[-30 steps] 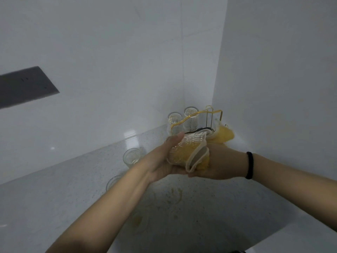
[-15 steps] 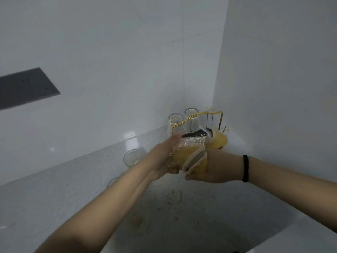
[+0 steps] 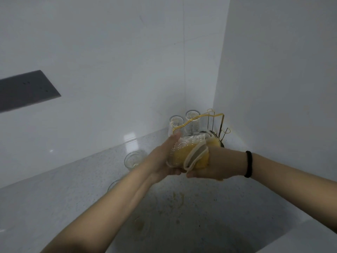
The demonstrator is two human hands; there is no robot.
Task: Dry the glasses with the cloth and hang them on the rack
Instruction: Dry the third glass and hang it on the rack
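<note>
A clear glass (image 3: 179, 152) with a beaded, embossed pattern lies tilted in mid-air above the speckled stone counter (image 3: 54, 198). The left hand (image 3: 162, 161) curls round its outside, while the right hand (image 3: 217, 166) grips a soft yellow cloth (image 3: 199, 158) with a pale hem, stuffed into its mouth. Just behind stands a thin gold wire rack (image 3: 213, 121) holding two ribbed glasses upside down (image 3: 184, 123). A ribbed tumbler (image 3: 132, 159) waits upright at left.

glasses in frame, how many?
5. One in the left hand, the glass stuffed with yellow cloth; two inverted on the rack at and; two on the counter at and, mostly hidden by the forearm.
</note>
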